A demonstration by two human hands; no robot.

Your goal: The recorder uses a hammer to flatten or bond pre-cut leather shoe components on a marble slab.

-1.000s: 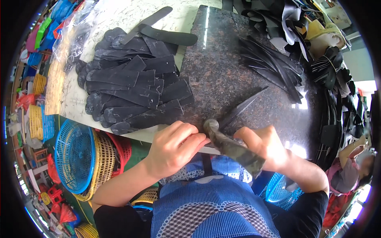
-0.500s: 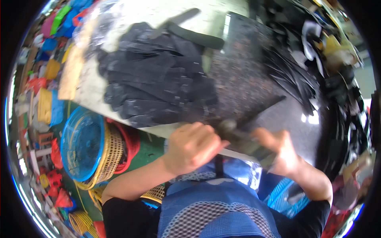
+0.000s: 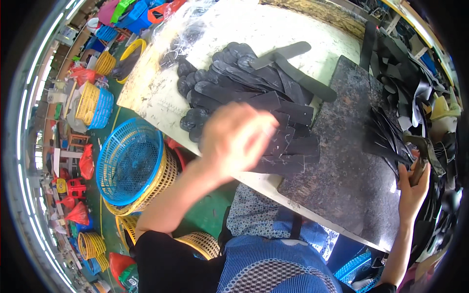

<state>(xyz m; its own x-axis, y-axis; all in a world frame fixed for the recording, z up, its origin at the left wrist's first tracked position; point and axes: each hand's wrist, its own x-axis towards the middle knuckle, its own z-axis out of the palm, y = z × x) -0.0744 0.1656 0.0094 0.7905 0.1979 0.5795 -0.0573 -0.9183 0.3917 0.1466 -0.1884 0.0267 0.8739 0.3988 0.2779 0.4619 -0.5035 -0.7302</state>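
Observation:
My left hand point(image 3: 237, 139) is smeared by motion over the near part of a pile of black flat strips point(image 3: 249, 90) with rounded ends. Its fingers look curled, but whether anything is in them cannot be made out. At the right side of the table my right hand point(image 3: 413, 190) is closed on a tool with a brownish handle point(image 3: 418, 168) and a dark curved head. Just left of that tool lies a fanned bundle of thin black strips point(image 3: 388, 134). A dark, scuffed board point(image 3: 337, 161) lies between the pile and my right hand.
A white worktable point(image 3: 332, 27) carries all this. Loose black scraps point(image 3: 403, 78) heap up along the right edge. Clear plastic wrap point(image 3: 188, 27) lies at the far left. Left of the table stand stacked blue point(image 3: 105, 166) and yellow baskets point(image 3: 168, 171).
My hands were close together at the table's near edge. Now the right hand has swung far right with the tool, and the left sits over the pile. The view has shifted too.

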